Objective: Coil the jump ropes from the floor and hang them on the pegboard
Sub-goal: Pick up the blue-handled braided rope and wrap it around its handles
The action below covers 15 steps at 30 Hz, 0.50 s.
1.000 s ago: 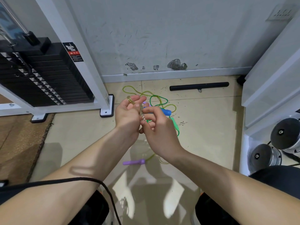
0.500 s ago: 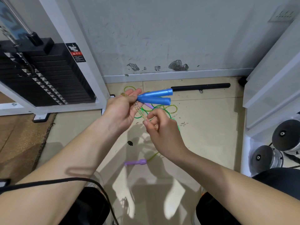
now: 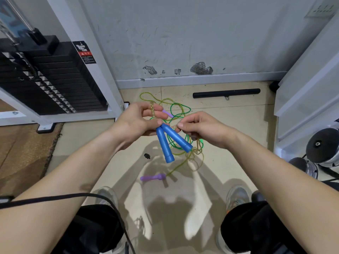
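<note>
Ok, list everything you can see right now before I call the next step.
blue handles: two, blue, hanging from the left grip
clear rope: one, glittery clear, looped in the left grip
green rope: one, green, tangled on the floor below the hands
purple handles: two, purple, one on the near floor, one behind the left fingers
black bar: one, black, floor by the wall
weight stack: one, black, far left
dumbbells: two, grey metal, right edge
shoes: two, grey, bottom
left grip: one, bare hand, holds handles and rope loops
right grip: one, bare hand, pinches clear rope
</note>
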{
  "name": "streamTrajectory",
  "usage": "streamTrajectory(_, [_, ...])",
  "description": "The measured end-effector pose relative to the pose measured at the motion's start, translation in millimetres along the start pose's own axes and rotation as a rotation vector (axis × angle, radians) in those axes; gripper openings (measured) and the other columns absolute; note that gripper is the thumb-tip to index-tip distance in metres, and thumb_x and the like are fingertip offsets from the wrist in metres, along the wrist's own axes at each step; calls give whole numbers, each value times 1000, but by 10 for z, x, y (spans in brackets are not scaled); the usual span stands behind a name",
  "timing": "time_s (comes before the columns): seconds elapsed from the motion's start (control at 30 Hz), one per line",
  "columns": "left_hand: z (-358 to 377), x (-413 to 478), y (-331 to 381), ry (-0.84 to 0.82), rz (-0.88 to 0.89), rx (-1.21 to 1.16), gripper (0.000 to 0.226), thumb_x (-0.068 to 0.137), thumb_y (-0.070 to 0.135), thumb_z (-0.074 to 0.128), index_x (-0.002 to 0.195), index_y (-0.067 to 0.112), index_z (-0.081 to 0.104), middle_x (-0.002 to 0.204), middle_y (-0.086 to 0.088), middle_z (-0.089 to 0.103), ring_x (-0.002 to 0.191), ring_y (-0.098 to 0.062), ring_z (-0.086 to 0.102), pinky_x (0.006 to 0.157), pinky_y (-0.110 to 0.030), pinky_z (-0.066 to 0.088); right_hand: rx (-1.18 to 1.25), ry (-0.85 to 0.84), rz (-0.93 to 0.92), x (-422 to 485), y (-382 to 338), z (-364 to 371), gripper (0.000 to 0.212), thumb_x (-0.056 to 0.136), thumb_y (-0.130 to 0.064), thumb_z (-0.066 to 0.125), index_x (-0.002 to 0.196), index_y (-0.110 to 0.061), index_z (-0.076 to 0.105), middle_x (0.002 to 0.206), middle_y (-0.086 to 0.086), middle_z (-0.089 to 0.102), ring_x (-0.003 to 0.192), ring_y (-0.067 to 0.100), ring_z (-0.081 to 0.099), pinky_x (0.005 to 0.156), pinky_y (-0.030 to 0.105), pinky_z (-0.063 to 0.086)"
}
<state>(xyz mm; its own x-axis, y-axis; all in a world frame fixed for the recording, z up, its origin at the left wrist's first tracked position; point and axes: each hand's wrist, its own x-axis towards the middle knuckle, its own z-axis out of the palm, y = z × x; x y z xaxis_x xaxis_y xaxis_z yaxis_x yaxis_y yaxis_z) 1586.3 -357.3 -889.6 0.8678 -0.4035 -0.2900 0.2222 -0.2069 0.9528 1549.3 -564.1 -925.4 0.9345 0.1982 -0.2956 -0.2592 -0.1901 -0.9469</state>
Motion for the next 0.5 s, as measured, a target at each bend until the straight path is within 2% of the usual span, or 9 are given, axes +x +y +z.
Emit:
streamTrajectory(0.07, [23,9,-24,59,72,102,29,90,-8,63,110,12,57,107,-8,70,84,-22,75,73,-34,62,-44,20,-12,-11,-66,23,19,95,-17,65,82,-10,75,57,-1,40,51,8,35,53,25,26])
streamTrajectory(0.13, [36,31,-58,131,162,262,30,89,-7,64,112,12,58,104,-3,69,76,-19,73,72,-30,62,-88,70,-23,-20,-116,49,20,96,-15,64,87,-1,74,53,-1,42,48,-5,45,53,18,28])
streamTrajectory(0.23, [51,74,-91,199,282,541,30,89,2,67,114,16,59,101,10,69,72,-21,68,75,-25,58,-135,133,-52,-31,-152,75,23,97,-12,62,94,8,72,45,-16,52,50,-19,47,52,6,35])
streamTrajectory(0.3, [66,88,-115,199,314,642,30,90,5,67,115,19,58,101,13,67,68,-11,64,70,-13,51,-156,177,-82,-42,-159,106,24,98,-11,61,94,10,72,49,-15,52,49,-17,47,54,2,36])
streamTrajectory(0.37, [92,102,-142,188,332,712,30,90,6,66,115,21,57,100,14,66,72,-5,63,68,-8,46,-249,209,-126,-63,-164,147,26,97,-11,61,90,12,70,55,1,46,47,-8,44,59,-2,35])
streamTrajectory(0.4, [108,109,-158,181,343,737,30,90,7,66,115,22,57,99,15,65,76,-5,64,71,-11,47,-314,221,-137,-73,-171,169,25,97,-13,62,88,9,71,52,-3,46,47,-7,42,59,-2,35])
streamTrajectory(0.43, [122,115,-172,177,355,757,30,90,6,66,114,22,57,98,15,64,78,-6,64,75,-16,49,-373,235,-137,-82,-169,188,23,96,-14,63,87,5,73,48,-12,47,49,-11,43,59,-2,35])
streamTrajectory(0.5, [154,130,-200,178,382,791,28,90,4,65,111,21,58,94,14,63,81,-11,63,80,-28,51,-436,278,-132,-87,-161,227,20,94,-17,64,84,-4,75,48,-15,50,56,-23,43,59,-1,34])
